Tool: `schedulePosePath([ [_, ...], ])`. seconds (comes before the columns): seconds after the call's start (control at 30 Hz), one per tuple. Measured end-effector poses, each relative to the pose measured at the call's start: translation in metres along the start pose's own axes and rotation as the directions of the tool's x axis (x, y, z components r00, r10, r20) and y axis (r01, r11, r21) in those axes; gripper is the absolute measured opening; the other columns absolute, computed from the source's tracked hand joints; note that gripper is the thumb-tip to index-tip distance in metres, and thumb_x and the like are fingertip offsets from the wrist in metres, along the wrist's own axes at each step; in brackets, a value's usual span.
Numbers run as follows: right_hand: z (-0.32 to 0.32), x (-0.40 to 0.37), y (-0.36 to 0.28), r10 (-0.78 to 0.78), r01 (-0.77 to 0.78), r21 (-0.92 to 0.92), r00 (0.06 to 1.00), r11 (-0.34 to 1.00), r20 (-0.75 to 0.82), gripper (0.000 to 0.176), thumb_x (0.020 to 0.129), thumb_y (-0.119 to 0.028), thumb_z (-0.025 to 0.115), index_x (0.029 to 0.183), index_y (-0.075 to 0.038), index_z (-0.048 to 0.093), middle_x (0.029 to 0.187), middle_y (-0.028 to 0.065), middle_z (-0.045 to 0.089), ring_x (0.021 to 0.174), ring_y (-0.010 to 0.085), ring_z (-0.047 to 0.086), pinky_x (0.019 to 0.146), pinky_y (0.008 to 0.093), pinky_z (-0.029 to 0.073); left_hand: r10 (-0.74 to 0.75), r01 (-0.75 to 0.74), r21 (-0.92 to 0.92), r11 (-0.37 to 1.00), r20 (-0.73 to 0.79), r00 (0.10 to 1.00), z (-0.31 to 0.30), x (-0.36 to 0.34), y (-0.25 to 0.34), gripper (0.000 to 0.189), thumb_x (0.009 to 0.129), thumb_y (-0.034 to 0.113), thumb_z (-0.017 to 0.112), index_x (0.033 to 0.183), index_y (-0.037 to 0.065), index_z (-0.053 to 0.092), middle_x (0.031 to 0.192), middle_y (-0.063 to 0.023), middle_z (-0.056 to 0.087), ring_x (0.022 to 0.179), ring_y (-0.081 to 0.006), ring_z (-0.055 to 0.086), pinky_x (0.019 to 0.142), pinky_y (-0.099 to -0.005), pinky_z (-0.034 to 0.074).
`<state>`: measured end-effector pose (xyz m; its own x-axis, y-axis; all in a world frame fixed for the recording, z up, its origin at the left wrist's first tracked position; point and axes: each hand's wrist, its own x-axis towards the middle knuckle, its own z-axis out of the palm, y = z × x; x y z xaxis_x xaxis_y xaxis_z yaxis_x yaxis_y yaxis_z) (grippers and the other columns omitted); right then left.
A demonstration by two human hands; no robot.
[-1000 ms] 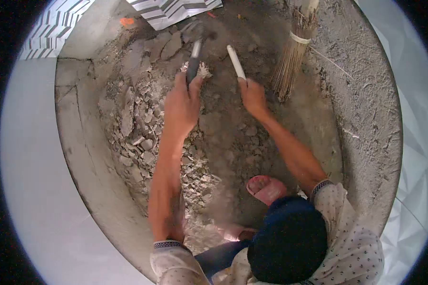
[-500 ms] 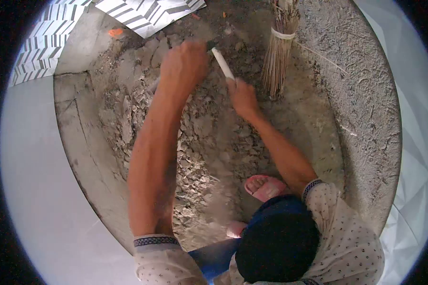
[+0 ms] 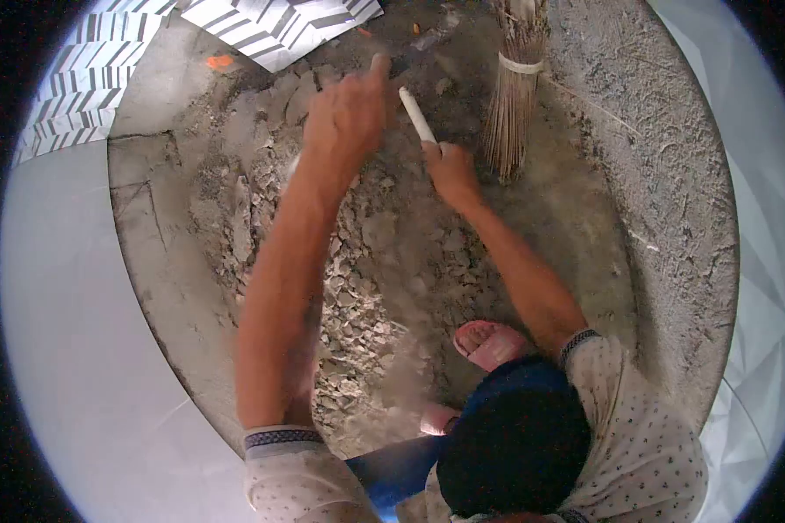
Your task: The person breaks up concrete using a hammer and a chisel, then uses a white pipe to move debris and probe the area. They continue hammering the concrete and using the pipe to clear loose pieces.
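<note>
My right hand (image 3: 452, 174) is closed around the lower end of a pale tool handle (image 3: 417, 115), which slants up and to the left. A dark, blurred patch lies just beyond its upper end, so I cannot make out the tool's head. My left hand (image 3: 347, 113) is just left of the handle, apart from it, above the broken rubble (image 3: 353, 305). Its index finger points up and away while its other fingers curl under. What they hold, if anything, is hidden. A pale shape partly shows beside the left wrist. Dust hazes the floor between my arms.
A broom of thin sticks (image 3: 510, 118), bound with a pale band, lies right of my right hand. A chevron-patterned sheet (image 3: 279, 26) is at the top. Rough concrete (image 3: 672, 192) runs along the right. My foot in a pink sandal (image 3: 493, 344) stands near the rubble.
My left hand has shifted slightly right, and its index finger now stretches out from what was a fist. The pale handle and my right hand have moved a little to the right.
</note>
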<state>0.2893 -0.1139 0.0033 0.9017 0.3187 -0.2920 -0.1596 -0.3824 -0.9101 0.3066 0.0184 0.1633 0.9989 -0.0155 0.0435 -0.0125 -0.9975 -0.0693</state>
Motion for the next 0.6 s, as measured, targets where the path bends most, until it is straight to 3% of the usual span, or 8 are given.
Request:
schedulePosePath([
  [0.07,0.002,-0.002,0.01,-0.168,0.163,-0.09,0.985,0.983,-0.046,0.047,0.092,-0.039,0.047,0.077,0.004,0.055,0.059,0.0165,0.051,0.051,0.0315,0.046,0.053,0.0442,0.038,-0.003,0.003,-0.017,1.0,-0.001,1.0,0.006,-0.001,-0.003,0.015,0.081,0.011,0.05,0.087,0.003,0.06,0.073,-0.0187,0.064,0.068,-0.0357,0.065,0.058,-0.0437,0.053],
  [0.17,0.007,0.0,0.016,-0.209,0.2,-0.097,0.973,0.975,-0.094,0.049,0.092,-0.04,0.048,0.073,0.004,0.055,0.055,0.0145,0.047,0.05,0.028,0.046,0.052,0.0439,0.038,0.081,-0.083,0.066,0.994,0.035,0.996,0.009,0.004,-0.021,0.019,0.08,0.012,0.052,0.095,0.003,0.059,0.076,-0.018,0.064,0.068,-0.0348,0.064,0.059,-0.0431,0.053],
  [0.23,0.006,0.01,0.018,-0.063,0.06,-0.049,0.996,0.997,-0.063,0.051,0.092,-0.042,0.047,0.07,0.003,0.054,0.053,0.0124,0.046,0.048,0.0253,0.045,0.05,0.0436,0.038,0.04,-0.058,0.127,0.99,0.136,0.99,0.0,0.009,-0.018,0.03,0.078,0.015,0.055,0.107,0.006,0.058,0.08,-0.017,0.064,0.069,-0.0324,0.064,0.06,-0.0428,0.053],
  [0.27,0.011,0.006,0.019,0.013,-0.013,-0.027,1.0,1.0,-0.02,0.051,0.092,-0.043,0.047,0.069,0.002,0.054,0.053,0.0114,0.046,0.047,0.0239,0.045,0.049,0.0434,0.038,0.033,-0.042,0.095,0.995,0.085,0.996,0.004,-0.002,-0.016,0.023,0.078,0.014,0.055,0.098,0.005,0.059,0.078,-0.017,0.064,0.068,-0.0332,0.064,0.06,-0.0424,0.053],
  [0.37,0.004,0.008,0.015,-0.039,0.04,-0.1,0.999,0.994,0.012,0.054,0.092,-0.046,0.047,0.067,0.001,0.054,0.052,0.009,0.046,0.045,0.022,0.046,0.047,0.0422,0.037,0.067,-0.065,0.052,0.997,-0.049,0.997,0.029,-0.009,-0.021,0.014,0.078,0.012,0.053,0.084,0.003,0.062,0.074,-0.0174,0.065,0.067,-0.0352,0.065,0.06,-0.0422,0.053],
  [0.43,-0.003,0.008,0.011,0.031,-0.026,-0.105,0.998,0.994,0.054,0.053,0.092,-0.046,0.047,0.067,0.001,0.054,0.052,0.0085,0.047,0.045,0.0222,0.046,0.047,0.0421,0.037,0.139,-0.138,0.056,0.989,-0.018,0.99,0.051,0.002,-0.033,0.016,0.081,0.015,0.053,0.089,0.003,0.059,0.073,-0.018,0.065,0.066,-0.036,0.064,0.059,-0.0434,0.053],
  [0.53,-0.002,0.014,0.011,0.055,-0.053,-0.038,0.997,0.998,0.055,0.053,0.091,-0.045,0.049,0.067,0.002,0.054,0.052,0.0095,0.047,0.045,0.0239,0.046,0.048,0.0429,0.038,0.158,-0.169,0.13,0.977,0.092,0.983,0.0,0.015,-0.011,0.018,0.084,0.019,0.053,0.092,0.004,0.059,0.073,-0.0183,0.064,0.065,-0.0364,0.064,0.057,-0.044,0.052],
  [0.6,0.004,0.015,0.007,0.044,-0.042,-0.037,0.998,0.998,0.053,0.052,0.091,-0.044,0.05,0.067,0.003,0.054,0.052,0.0108,0.048,0.046,0.0252,0.046,0.05,0.0436,0.039,0.088,-0.087,0.018,0.996,-0.1,0.991,0.008,0.008,-0.008,0.018,0.081,0.02,0.056,0.084,0.004,0.06,0.073,-0.018,0.064,0.065,-0.036,0.064,0.056,-0.0431,0.053],
])
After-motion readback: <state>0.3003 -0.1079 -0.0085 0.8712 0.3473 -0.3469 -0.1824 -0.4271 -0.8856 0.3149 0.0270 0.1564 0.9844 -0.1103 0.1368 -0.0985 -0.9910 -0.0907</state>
